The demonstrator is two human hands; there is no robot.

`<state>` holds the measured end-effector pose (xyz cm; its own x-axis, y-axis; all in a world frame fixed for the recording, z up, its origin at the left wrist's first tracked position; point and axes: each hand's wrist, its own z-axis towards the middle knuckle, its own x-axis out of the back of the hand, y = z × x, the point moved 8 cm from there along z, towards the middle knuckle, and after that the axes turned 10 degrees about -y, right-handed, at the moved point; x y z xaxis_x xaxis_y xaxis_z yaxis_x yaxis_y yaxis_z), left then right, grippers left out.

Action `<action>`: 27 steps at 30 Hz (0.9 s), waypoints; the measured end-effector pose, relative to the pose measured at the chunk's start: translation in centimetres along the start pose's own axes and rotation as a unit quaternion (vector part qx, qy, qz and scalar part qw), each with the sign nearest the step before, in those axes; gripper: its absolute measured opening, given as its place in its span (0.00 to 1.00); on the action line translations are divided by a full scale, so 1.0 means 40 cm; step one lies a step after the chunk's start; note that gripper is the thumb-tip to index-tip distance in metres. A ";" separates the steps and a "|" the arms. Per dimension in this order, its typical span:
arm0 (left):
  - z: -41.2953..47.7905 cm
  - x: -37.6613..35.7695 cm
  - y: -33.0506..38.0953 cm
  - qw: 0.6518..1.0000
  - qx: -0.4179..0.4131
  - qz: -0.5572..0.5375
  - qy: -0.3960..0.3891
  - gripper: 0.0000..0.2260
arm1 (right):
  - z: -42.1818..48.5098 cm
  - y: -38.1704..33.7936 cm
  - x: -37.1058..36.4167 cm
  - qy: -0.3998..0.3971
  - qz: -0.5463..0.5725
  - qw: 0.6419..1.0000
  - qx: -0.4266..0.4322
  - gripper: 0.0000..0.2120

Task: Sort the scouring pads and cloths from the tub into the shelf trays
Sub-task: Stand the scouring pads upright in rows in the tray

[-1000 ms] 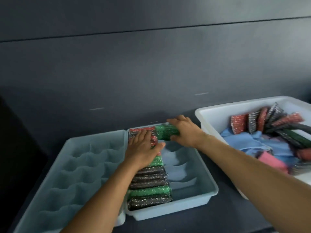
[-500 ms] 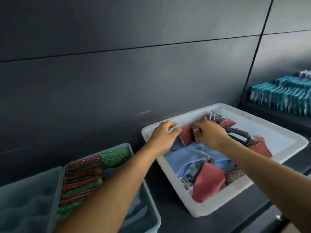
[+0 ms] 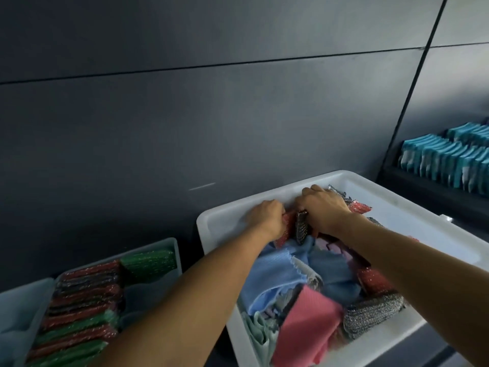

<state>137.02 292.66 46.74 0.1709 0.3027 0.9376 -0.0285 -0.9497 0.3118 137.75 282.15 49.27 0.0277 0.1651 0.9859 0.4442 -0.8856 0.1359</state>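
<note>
A red mesh scouring pad (image 3: 288, 221) and a silver-and-black mesh scouring pad (image 3: 301, 230) stand on edge, side by side, at the far end of a white rectangular plastic tub (image 3: 211, 226), caught between a person's two hands. The left hand (image 3: 264, 217) curls its fingers onto the red pad from the left. The right hand (image 3: 324, 207) closes over the top of the silver-and-black one from the right. More red and silver pads peek out just behind the right hand. Nearer the camera, the tub holds a crumpled light-blue cloth (image 3: 280, 271), a pink ribbed cloth (image 3: 309, 324), a pale green cloth (image 3: 258, 333) and a loose silver wire scouring pad (image 3: 370, 313) by its near right wall. Left of the tub and apart from it, a pale blue-grey plastic tray (image 3: 176, 250) carries a row of red, green and dark pads (image 3: 79, 300) packed on edge, with a green mesh pad (image 3: 150, 263) lying at its far end. A second pale tray (image 3: 18, 313) sits just beside it at the left edge. Teal packets (image 3: 449, 160) line a dark shelf at right, against a dark grey panelled wall (image 3: 185, 115).
</note>
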 end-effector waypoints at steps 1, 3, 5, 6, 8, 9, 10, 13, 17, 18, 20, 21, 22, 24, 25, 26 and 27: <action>-0.005 0.007 -0.010 1.000 0.004 -0.011 0.004 0.12 | -0.009 0.002 0.004 0.001 0.001 1.000 0.005 0.18; -0.025 0.031 -0.040 0.999 0.004 -0.047 0.024 0.12 | -0.027 0.008 0.016 0.017 0.014 1.000 0.016 0.12; -0.068 0.067 -0.076 0.994 -0.007 -0.091 0.052 0.10 | -0.047 0.007 0.033 0.051 0.059 0.996 0.033 0.10; -0.096 0.088 -0.097 0.991 -0.013 -0.114 0.070 0.09 | -0.058 0.003 0.044 0.070 0.094 0.992 0.039 0.10; -0.166 0.139 -0.145 0.978 -0.026 -0.166 0.122 0.09 | -0.085 -0.015 0.071 0.102 0.170 0.979 0.038 0.10; -0.210 0.169 -0.173 0.967 -0.035 -0.200 0.155 0.09 | -0.100 -0.029 0.084 0.115 0.198 0.973 0.033 0.10; -0.260 0.200 -0.203 0.953 -0.044 -0.235 0.187 0.09 | -0.114 -0.045 0.098 0.130 0.218 0.967 0.029 0.09; -0.422 0.278 -0.312 0.919 -0.058 -0.294 0.257 0.07 | -0.150 -0.094 0.136 0.181 0.259 0.949 0.020 0.09; -0.550 0.287 -0.463 0.945 -0.030 -0.248 0.211 0.09 | -0.181 -0.157 0.182 0.236 0.403 0.884 0.029 0.10; -0.561 0.285 -0.495 0.955 -0.017 -0.212 0.206 0.09 | -0.182 -0.170 0.188 0.243 0.444 0.862 0.030 0.10; -0.559 0.279 -0.531 0.973 -0.002 -0.117 0.199 0.10 | -0.185 -0.201 0.201 0.250 0.509 0.823 0.040 0.10; -0.552 0.273 -0.540 0.979 0.001 -0.070 0.194 0.10 | -0.186 -0.217 0.208 0.252 0.525 0.811 0.046 0.10; -0.542 0.266 -0.545 0.982 0.003 -0.028 0.188 0.09 | -0.190 -0.233 0.217 0.255 0.535 0.804 0.054 0.10; -0.523 0.248 -0.554 0.983 0.015 0.039 0.177 0.09 | -0.201 -0.256 0.235 0.260 0.540 0.798 0.062 0.10; -0.514 0.238 -0.559 0.983 0.022 0.067 0.170 0.09 | -0.205 -0.262 0.242 0.265 0.539 0.797 0.065 0.10; -0.506 0.229 -0.560 0.982 0.024 0.092 0.166 0.10 | -0.210 -0.268 0.249 0.269 0.539 0.795 0.070 0.10; -0.498 0.222 -0.559 0.980 0.023 0.112 0.163 0.11 | -0.214 -0.272 0.255 0.271 0.540 0.793 0.076 0.10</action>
<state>119.56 318.18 51.17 -0.1585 0.0888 0.9834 0.0164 -0.9956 0.0925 125.52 289.76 58.68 0.0951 -0.9017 0.4217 0.5266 -0.3139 -0.7900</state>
